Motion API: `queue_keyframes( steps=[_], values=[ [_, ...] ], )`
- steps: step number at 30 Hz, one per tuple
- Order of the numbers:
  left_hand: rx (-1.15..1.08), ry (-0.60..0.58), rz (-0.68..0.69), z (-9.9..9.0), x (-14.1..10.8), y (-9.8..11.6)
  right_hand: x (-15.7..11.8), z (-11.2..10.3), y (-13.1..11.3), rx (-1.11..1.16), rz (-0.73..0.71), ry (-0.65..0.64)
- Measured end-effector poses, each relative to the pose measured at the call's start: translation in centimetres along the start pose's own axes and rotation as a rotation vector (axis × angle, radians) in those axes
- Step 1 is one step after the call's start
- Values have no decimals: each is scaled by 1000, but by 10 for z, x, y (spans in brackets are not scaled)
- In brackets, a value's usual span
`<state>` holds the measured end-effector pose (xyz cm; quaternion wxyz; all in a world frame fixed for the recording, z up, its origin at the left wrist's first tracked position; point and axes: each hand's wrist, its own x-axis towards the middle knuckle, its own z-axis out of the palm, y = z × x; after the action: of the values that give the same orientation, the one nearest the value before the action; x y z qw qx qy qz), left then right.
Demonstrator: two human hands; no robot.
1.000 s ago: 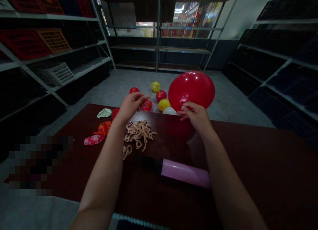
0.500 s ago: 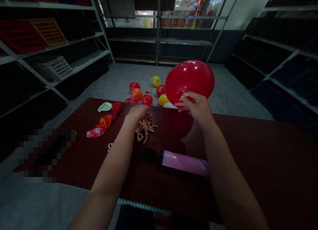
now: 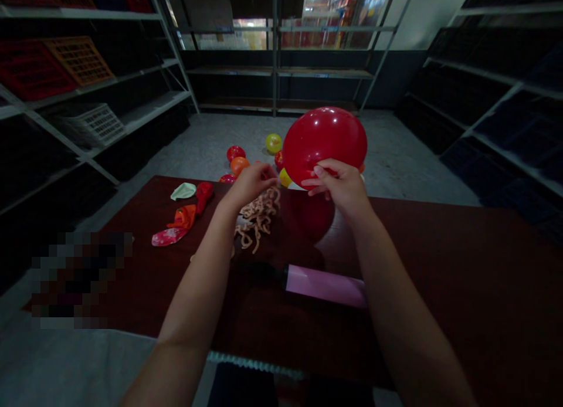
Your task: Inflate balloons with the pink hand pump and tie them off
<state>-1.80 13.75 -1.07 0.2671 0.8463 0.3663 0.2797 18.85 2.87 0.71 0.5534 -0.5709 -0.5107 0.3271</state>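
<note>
Left hand (image 3: 253,183) rose, pinching strands (image 3: 263,209) above table (image 3: 440,257); right hand (image 3: 346,187) pinches balloon (image 3: 324,136), shelves (image 3: 325,73) beyond.

Grey floor (image 3: 396,160), metal shelves (image 3: 325,74) on three sides (crates (image 3: 79,61) at left), bright window (image 3: 336,14).

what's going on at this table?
A person's right hand holds an inflated red balloon by its near end. The left hand is over a tangle of tan strips; whether it grips any is unclear. A pink pump lies on the table, with limp balloons farther left. More inflated balloons sit on the floor beyond.
</note>
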Motion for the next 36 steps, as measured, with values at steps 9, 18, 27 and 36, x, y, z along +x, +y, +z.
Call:
queue_keyframes(
  steps=[9,18,27,36],
  values=[
    [-573,57,-180,3,3,28,-1,3,0,6,45,24],
    [-771,26,-127,-9,-6,52,-2,5,0,0,59,46],
    [-297,140,123,-20,-16,85,-2,11,2,33,50,29],
    [-287,175,285,-19,-19,83,-5,19,7,58,18,-34]
  ],
)
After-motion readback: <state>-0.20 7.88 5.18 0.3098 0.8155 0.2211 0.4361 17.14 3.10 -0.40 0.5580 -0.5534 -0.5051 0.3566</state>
